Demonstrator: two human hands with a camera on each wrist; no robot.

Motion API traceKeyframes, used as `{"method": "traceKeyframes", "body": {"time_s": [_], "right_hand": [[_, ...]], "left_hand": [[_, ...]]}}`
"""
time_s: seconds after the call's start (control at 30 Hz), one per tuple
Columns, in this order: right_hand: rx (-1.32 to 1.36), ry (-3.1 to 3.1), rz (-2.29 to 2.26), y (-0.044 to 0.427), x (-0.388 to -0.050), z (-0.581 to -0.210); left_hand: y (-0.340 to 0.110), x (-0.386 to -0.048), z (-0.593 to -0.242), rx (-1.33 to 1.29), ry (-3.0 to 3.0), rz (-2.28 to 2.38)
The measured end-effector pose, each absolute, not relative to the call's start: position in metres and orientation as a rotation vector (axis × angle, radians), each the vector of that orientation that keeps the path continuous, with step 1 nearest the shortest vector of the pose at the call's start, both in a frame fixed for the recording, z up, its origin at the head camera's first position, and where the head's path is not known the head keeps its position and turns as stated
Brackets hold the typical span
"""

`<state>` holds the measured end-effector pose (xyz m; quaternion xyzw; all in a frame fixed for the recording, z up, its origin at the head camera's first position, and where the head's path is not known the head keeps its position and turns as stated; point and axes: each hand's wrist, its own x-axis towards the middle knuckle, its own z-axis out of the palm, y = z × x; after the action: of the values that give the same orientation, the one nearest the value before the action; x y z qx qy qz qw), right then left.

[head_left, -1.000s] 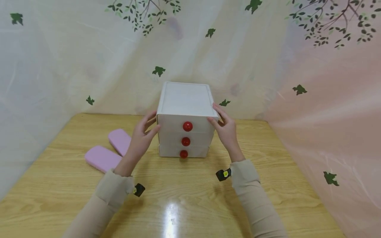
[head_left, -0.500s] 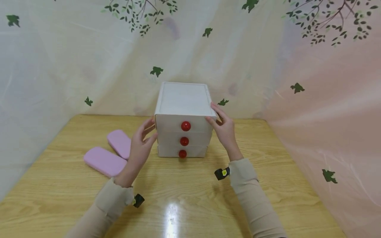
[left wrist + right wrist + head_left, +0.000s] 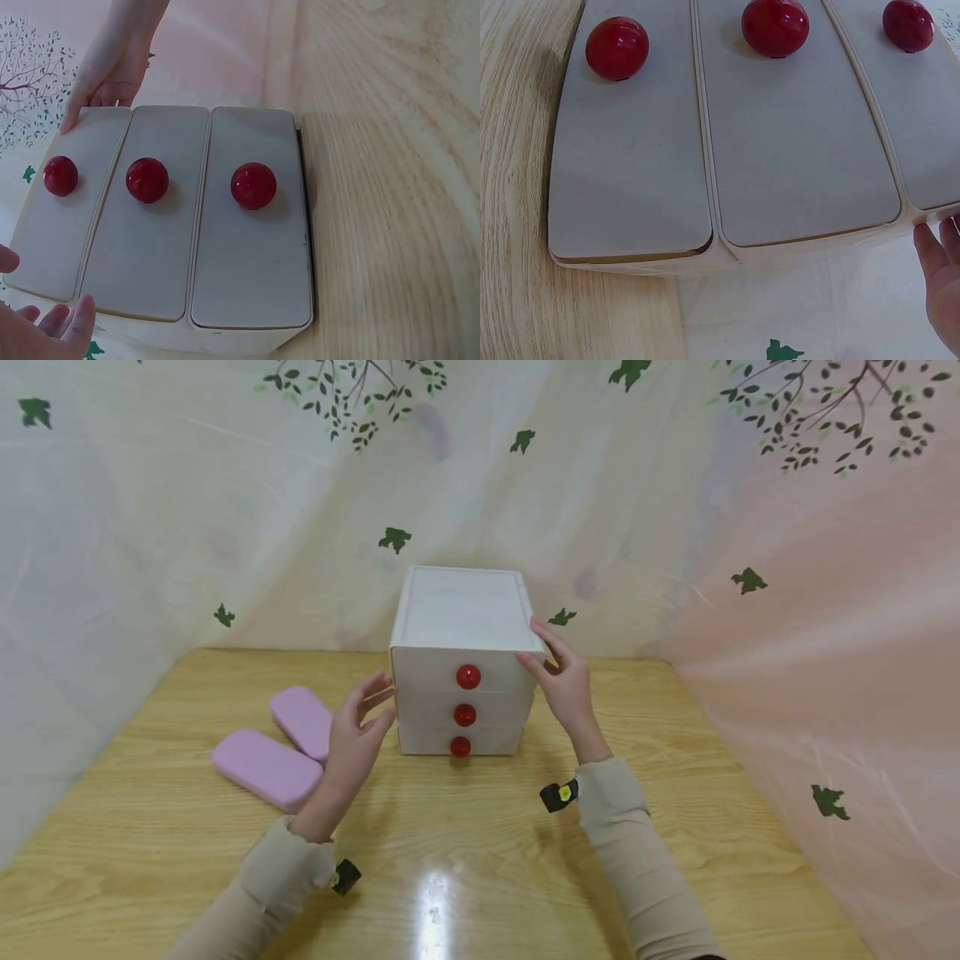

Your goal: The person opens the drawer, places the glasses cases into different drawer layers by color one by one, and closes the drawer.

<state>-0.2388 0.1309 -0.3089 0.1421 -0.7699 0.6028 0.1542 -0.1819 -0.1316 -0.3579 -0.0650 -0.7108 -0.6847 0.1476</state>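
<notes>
A small white drawer cabinet (image 3: 468, 610) with three stacked drawers stands on the table. Each drawer front carries a round red knob, the top knob (image 3: 468, 677) among them. At the cabinet's upper right front corner, my right hand (image 3: 564, 689) holds on, thumb at the front edge and fingers along the side. My left hand (image 3: 356, 735) is beside the cabinet's left side with its fingers apart and loosely bent, holding nothing; whether the fingertips touch the side cannot be told. In the left wrist view all three knobs show, the lowest drawer's knob (image 3: 253, 186) nearest the table.
Two rounded lilac cases or blocks, a front one (image 3: 266, 768) and a rear one (image 3: 302, 720), lie on the wooden table (image 3: 480, 852) left of the cabinet. A printed cloth backdrop (image 3: 315, 543) hangs behind the table, and a pinkish cloth (image 3: 840, 652) hangs at the right.
My left hand has slid down from the cabinet's upper left front corner to beside the middle drawer. The right hand keeps its place. The cabinet stands as before.
</notes>
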Motion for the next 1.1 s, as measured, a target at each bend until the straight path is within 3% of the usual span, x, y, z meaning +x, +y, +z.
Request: {"method": "traceKeyframes", "body": {"time_s": [0.33, 0.63, 1.1], "right_hand": [[0.416, -2.189, 1.733, 0.131, -0.239, -0.311], [0.42, -2.161, 1.74, 0.138, -0.261, -0.33], [0.423, -2.152, 1.744, 0.137, -0.259, -0.329]], "left_hand": [[-0.129, -0.177, -0.367, -0.106, -2.057, -1.967], [-0.125, -0.178, -0.375, -0.061, -2.027, -2.028], [-0.12, -0.181, -0.382, -0.057, -2.175, -2.179]]}}
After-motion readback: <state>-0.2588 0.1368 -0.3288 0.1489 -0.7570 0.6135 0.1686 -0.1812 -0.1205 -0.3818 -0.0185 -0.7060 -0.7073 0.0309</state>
